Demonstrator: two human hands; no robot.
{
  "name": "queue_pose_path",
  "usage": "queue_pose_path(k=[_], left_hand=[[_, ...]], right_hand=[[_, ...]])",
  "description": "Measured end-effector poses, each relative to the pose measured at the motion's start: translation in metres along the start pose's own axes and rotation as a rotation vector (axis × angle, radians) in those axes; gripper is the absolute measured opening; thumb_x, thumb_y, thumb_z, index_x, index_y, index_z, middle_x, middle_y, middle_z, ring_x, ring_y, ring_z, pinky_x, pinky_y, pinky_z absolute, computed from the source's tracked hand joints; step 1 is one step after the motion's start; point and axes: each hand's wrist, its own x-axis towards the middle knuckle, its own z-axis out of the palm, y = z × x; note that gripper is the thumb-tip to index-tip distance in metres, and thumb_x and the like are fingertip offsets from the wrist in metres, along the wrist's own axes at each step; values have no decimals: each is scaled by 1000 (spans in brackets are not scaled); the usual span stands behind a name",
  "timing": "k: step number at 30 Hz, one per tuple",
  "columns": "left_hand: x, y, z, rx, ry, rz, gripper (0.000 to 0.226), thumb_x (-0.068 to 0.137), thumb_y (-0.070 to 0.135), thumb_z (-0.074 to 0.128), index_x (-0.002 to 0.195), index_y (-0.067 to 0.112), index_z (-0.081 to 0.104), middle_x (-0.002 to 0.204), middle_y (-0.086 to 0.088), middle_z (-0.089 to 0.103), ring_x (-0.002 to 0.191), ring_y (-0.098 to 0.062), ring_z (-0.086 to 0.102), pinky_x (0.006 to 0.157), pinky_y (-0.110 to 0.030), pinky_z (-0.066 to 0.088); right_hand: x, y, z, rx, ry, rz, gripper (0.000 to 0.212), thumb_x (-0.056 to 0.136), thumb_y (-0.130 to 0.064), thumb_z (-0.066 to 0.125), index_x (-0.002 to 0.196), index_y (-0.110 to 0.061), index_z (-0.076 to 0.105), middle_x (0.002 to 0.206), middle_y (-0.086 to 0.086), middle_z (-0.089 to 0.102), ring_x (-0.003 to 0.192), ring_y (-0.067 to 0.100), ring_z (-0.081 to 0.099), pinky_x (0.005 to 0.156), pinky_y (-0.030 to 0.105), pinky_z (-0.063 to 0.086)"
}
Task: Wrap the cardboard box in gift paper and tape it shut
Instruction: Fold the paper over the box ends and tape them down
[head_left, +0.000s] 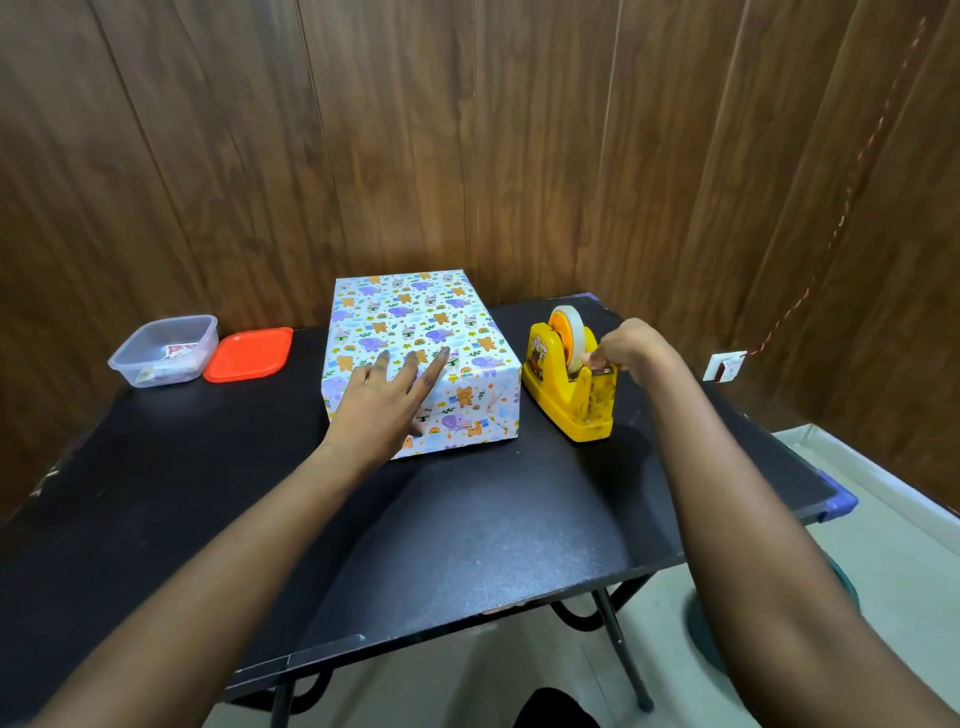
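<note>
Closest to me is the bare black table (467, 519), running out under both forearms. I have the left hand (382, 402) laid on the cardboard box (415, 322), which sits on the table directly under that palm. The fingers are straight and spread, tips on the top face, and the heel of the hand hangs over the near edge onto the front face. The gift paper already covers every side I can see, and the folded end flap lies just below and to the right of that palm.

I judge the box light and stiff. The paper over it is slick, thin and quick to crease or tear at the corners. A flat press on the flap suits it better than a squeeze, and flat palms on two opposite faces would be the way to turn it.

Level with the left fingertips and well apart from them, the right hand (626, 345) is at the cutter end of the yellow tape dispenser (566, 395). Its fingers are curled and its thumb is pinching there, on what I take to be the free end of the tape (571, 332). The strip itself is too small to make out.

Farther out, well to the left of the left hand, a clear plastic container (166, 348) stands touching its orange lid (248, 355).
</note>
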Motion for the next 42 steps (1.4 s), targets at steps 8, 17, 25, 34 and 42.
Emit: queue_pose_path(k=[8, 17, 25, 34, 42], left_hand=[[0, 1, -1, -10, -5, -1, 118, 64, 48, 80, 145, 20, -2, 134, -15, 53, 117, -44, 53, 81, -43, 48], [-1, 0, 0, -33, -24, -8, 117, 68, 46, 77, 144, 24, -9, 139, -15, 47, 122, -44, 48, 85, -45, 46], [-1, 0, 0, -26, -2, -13, 117, 64, 46, 80, 146, 22, 0, 136, -15, 51, 118, -44, 52, 81, -44, 47], [-1, -1, -1, 19, 58, 1, 119, 52, 50, 85, 144, 15, 19, 125, -14, 60, 107, -42, 60, 72, -40, 50], [-3, 0, -2, 57, 32, -10, 119, 52, 55, 83, 147, 14, 23, 127, -11, 59, 109, -38, 60, 75, -39, 51]], right_hand=[[-32, 21, -15, 334, -83, 51, 11, 93, -9, 56, 87, -3, 63, 71, 6, 52, 56, 12, 43, 43, 16, 39], [-29, 58, 26, 689, -1, 90, 35, 89, -32, 64, 63, -10, 54, 63, 3, 54, 56, 12, 49, 53, 23, 40], [-35, 61, 63, 1216, 47, 121, 33, 90, -30, 63, 66, -10, 53, 54, 1, 56, 56, 14, 56, 49, 22, 50], [-60, 64, 91, 1331, -120, 37, 20, 93, -13, 57, 74, -5, 54, 55, 5, 58, 54, 14, 63, 47, 23, 54], [-78, 10, 182, 522, -234, -272, 22, 94, -12, 54, 73, -16, 51, 58, 4, 55, 48, 11, 55, 41, 17, 41]])
